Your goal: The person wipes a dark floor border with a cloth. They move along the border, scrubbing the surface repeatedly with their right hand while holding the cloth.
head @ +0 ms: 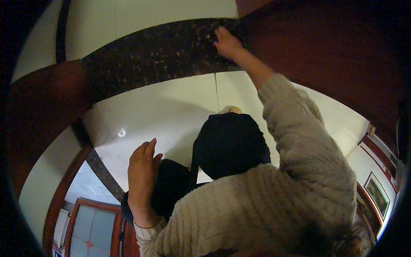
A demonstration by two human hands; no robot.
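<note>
My left hand (143, 173) is held low at the left, above my black-trousered leg (171, 176), its fingers loosely bent and the thumb apart. I see nothing in it. My right hand (228, 45) reaches far forward with the arm stretched out, over a dark speckled stone strip (154, 56); it is slightly blurred, and whether it touches the stone is unclear. Nothing shows between its fingers. Beige ribbed knit sleeves (305, 138) cover both arms. The tip of a yellowish shoe or slipper (235, 110) shows beyond my knee.
Dark reddish-brown wood surfaces (321, 41) flank the stone strip. Pale floor tiles (154, 106) lie below. At lower left are a wood-framed door with frosted glass (93, 228) and a white radiator (61, 226). A framed picture (377, 196) hangs at right.
</note>
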